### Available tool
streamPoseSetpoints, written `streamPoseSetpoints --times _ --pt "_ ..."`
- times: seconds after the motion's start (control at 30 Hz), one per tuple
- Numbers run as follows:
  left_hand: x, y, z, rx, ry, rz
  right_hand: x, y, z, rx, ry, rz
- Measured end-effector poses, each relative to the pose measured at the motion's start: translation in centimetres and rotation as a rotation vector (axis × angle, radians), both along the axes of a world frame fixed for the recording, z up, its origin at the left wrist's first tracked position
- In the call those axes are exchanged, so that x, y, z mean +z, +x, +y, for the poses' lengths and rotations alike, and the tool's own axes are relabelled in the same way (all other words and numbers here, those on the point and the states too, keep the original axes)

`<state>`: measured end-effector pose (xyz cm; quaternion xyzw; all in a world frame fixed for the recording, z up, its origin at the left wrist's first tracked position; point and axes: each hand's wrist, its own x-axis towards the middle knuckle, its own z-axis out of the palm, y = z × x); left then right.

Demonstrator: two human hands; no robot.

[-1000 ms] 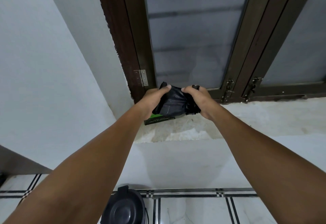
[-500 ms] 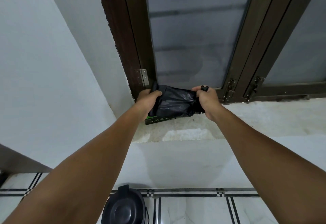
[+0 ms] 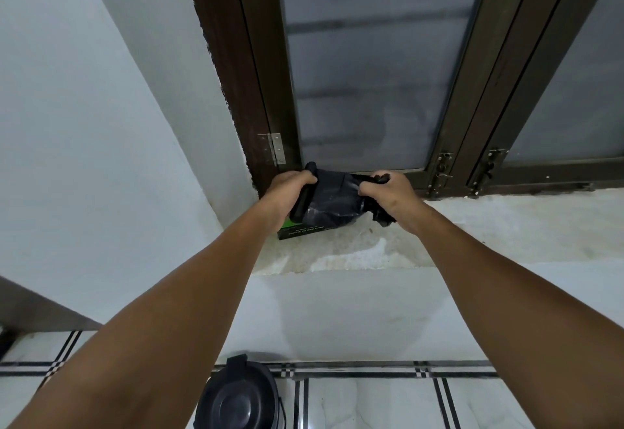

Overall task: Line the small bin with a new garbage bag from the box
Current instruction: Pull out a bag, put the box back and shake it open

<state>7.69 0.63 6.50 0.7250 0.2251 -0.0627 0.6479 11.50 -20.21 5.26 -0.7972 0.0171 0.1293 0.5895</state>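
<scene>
Above the far sill, a crumpled black plastic garbage bag [image 3: 332,200] is gripped by left hand [image 3: 290,189] and right hand [image 3: 388,192]; small black lidded bin [image 3: 239,398] not yet lined.

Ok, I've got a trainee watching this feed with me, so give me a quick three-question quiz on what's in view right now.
1. True or false: both the left hand and the right hand grip the black garbage bag roll.
2. Where does the green and black box lie?
A. on the tiled floor
B. on the window ledge, under the bag roll
C. inside the small bin
3. Fill in: the small black bin stands on the ____, below the ledge.

Key: 1 true; 2 B; 3 floor.
</scene>
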Motion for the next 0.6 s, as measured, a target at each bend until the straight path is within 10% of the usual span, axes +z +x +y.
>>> streamPoseSetpoints --times 0.3,0.6 --pt "-0.1 -0.2 -0.3 -0.107 -0.023 -0.021 0.0 0.9 0.7 -0.207 0.524 0.226" --pt "0.4 -0.2 -1.1 -0.108 -0.044 -0.039 -0.1 1.2 0.9 0.055 0.297 0.109"
